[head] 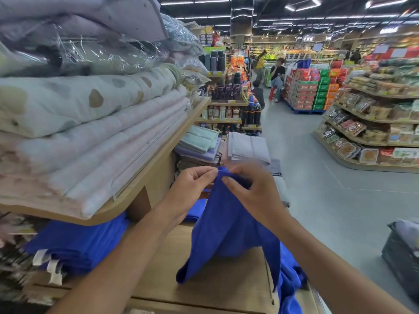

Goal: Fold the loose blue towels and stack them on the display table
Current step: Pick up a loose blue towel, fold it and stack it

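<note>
A loose blue towel [226, 225] hangs over the wooden display table [226, 277], held up by its top edge. My left hand [192, 191] pinches that edge at the left, and my right hand [251, 189] grips it just beside, so the two hands almost meet. The towel's lower part drapes onto the table and over its right side. A stack of folded blue towels [77, 243] with white tags lies at the left of the table, under the shelf.
A wooden shelf [145, 177] loaded with folded bedding overhangs the table's left side. Folded grey towels [247, 148] and green ones [199, 141] lie farther back. An aisle runs to the right, with food shelves [371, 123] and a dark bin [403, 252]. People stand far down the aisle.
</note>
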A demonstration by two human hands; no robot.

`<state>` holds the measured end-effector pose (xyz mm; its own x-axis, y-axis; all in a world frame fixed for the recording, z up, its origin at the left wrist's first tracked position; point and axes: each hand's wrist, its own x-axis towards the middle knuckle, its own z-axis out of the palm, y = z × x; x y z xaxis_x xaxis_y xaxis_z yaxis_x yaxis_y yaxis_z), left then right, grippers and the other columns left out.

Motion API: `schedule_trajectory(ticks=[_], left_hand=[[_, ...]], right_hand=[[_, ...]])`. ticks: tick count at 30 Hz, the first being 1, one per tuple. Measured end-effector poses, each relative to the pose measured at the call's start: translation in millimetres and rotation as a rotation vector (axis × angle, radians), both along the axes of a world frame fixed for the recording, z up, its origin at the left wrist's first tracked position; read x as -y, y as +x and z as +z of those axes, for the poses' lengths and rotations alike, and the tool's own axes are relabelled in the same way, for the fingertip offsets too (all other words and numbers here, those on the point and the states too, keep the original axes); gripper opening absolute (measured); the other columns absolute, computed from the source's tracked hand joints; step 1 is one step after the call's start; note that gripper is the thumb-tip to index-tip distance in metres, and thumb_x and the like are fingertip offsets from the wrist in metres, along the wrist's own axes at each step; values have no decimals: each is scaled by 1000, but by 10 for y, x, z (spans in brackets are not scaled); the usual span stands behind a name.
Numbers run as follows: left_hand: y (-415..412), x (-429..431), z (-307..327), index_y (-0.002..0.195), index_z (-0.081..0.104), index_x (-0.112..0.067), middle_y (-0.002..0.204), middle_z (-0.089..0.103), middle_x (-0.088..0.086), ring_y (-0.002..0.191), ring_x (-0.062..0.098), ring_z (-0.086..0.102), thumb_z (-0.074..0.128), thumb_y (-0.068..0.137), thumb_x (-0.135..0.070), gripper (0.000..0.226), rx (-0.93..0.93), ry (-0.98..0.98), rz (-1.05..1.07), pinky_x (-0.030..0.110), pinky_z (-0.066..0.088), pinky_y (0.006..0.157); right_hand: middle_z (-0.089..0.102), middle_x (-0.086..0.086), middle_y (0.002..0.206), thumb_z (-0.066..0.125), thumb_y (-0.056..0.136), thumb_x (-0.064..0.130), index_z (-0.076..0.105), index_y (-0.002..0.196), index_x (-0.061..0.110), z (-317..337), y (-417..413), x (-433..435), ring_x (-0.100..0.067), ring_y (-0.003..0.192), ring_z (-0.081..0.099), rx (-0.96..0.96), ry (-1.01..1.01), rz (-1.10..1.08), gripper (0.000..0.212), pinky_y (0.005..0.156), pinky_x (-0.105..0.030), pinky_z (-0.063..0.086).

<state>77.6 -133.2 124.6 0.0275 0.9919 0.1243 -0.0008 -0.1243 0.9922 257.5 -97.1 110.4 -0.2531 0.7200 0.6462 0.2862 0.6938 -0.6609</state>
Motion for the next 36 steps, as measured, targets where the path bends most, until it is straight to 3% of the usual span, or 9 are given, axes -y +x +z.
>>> schedule_trajectory(ticks=[3,7,10,16,19,21,26,32,36], left_hand=[[43,70,48,110,77,-20,108,77,11,97,21,72,65,97,-33,23,-22,59,-42,37,57,88],[85,86,167,103,78,-24,99,78,4,87,12,73,63,100,-22,15,-30,118,4,22,58,71],[79,46,324,96,78,-26,94,78,2,82,11,72,60,102,-23,19,-81,122,19,23,58,68],[54,-40,728,99,72,-13,88,74,4,78,11,66,56,104,-22,19,-223,194,10,20,53,65],[49,-79,951,104,69,-8,92,75,8,78,10,66,55,104,-18,18,-324,283,44,19,52,65],[53,-103,1090,101,70,-13,94,75,7,79,9,66,57,103,-18,14,-380,356,91,24,52,70],[59,-179,1385,90,66,-34,75,67,-23,72,0,57,63,99,-20,17,-511,502,189,15,46,70],[73,-249,1666,97,66,-24,83,65,-5,74,4,53,61,101,-17,9,-527,536,219,17,45,71],[-20,-312,1806,108,68,-8,105,68,26,85,22,56,59,103,-20,16,-490,493,292,51,52,86]], right_hand=[[63,14,90,77,88,25,65,82,30,16,-33,4,-11,84,63,-43,-30,-44,14,67,-22,51],[70,7,83,71,92,33,63,81,29,147,-37,40,-14,70,64,-71,-154,19,14,60,-39,53],[55,10,61,70,91,32,62,76,25,361,41,-8,-11,57,49,-40,-229,171,19,54,-33,39],[59,-12,84,73,94,17,61,87,0,808,221,-149,-24,79,56,22,-442,487,21,71,-36,46],[69,-12,85,71,94,17,69,87,6,1020,250,-201,-15,79,64,154,-391,433,14,70,-23,52],[72,-15,88,69,89,19,71,89,4,1145,236,-223,-13,75,65,252,-329,354,15,68,-26,51],[45,10,51,55,62,39,56,60,11,1352,206,-213,-5,48,40,415,-223,154,27,46,-17,30],[38,6,46,56,62,33,39,51,17,1383,218,-254,-11,42,34,578,-250,30,26,38,-19,23],[40,5,47,57,63,36,45,52,18,1314,355,-298,-12,43,36,584,-267,-3,24,38,-17,25]])
